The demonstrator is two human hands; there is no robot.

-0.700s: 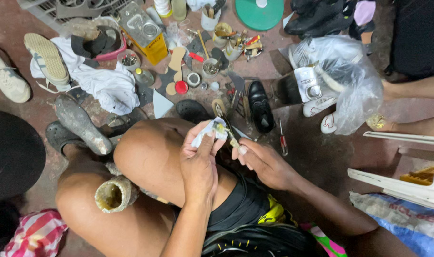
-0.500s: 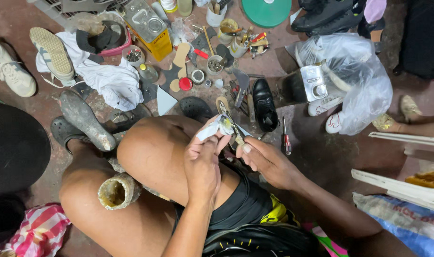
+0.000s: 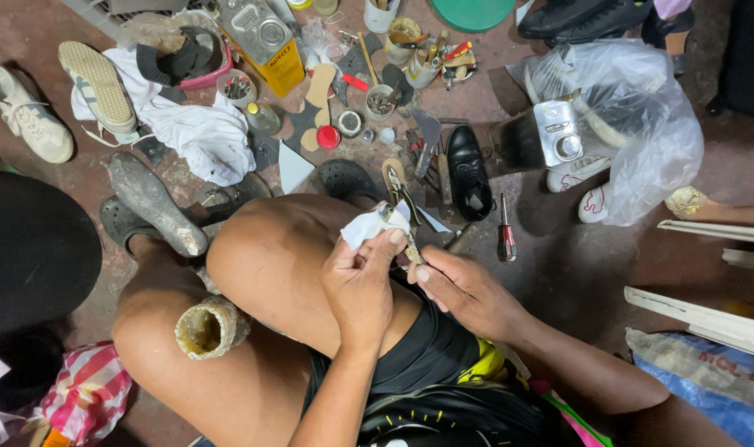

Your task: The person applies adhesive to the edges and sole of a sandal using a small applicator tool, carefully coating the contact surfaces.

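My left hand is closed around a small white piece of cloth, held over my bent knee. My right hand pinches a thin, dirty metal tool whose tip lies against the cloth. The two hands meet in front of me, just above my thigh. What the cloth wraps, if anything, is hidden by my fingers.
A black shoe, a red-handled screwdriver, small tins and tools lie on the floor ahead. A yellow can, white cloth, sneakers sit to the left. A clear plastic bag is to the right, a tube under my leg.
The view has shifted slightly. My hands stay together at the knee, with the cloth and tool turned a little between the fingers.
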